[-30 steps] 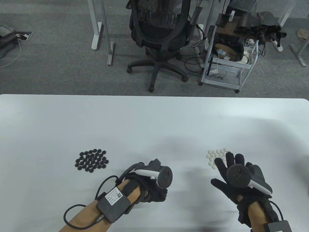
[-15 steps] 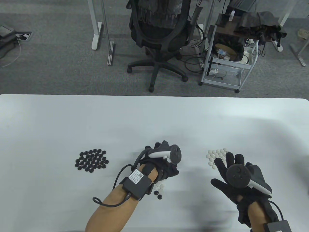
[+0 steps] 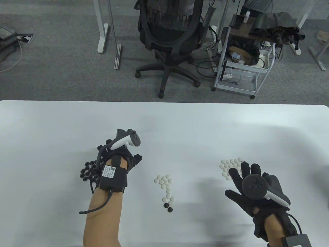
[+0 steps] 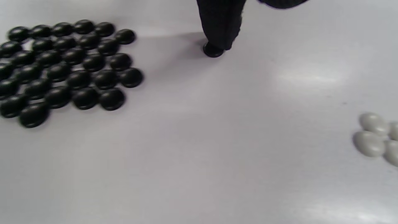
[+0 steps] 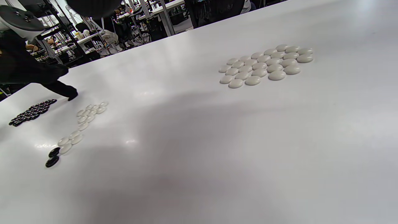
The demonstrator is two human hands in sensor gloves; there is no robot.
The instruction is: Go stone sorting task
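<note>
A packed patch of black stones (image 3: pixel 88 171) (image 4: pixel 68 68) lies at the left, half hidden under my left hand (image 3: pixel 123 157). One finger (image 4: pixel 217 28) of that hand points down, its tip pressing a single black stone (image 4: pixel 213 51) flat on the table just right of the patch. In the middle lies a loose group of white stones (image 3: pixel 164 182) (image 5: pixel 88 115) with two black stones (image 3: pixel 168 207) (image 5: pixel 53 157) at its near end. The white pile (image 3: pixel 231 164) (image 5: pixel 264 65) sits at the right. My right hand (image 3: pixel 244 177) hovers over its near edge, fingers spread, holding nothing.
The white table (image 3: pixel 180 123) reaches to the far edge, with floor beyond. An office chair (image 3: pixel 169 33) and a wire cart (image 3: pixel 241 64) stand behind the table. Cables run from a box on each forearm.
My left hand has moved from the middle group up and left to the black patch, uncovering the mixed stones in the middle. The right hand has stayed where it was.
</note>
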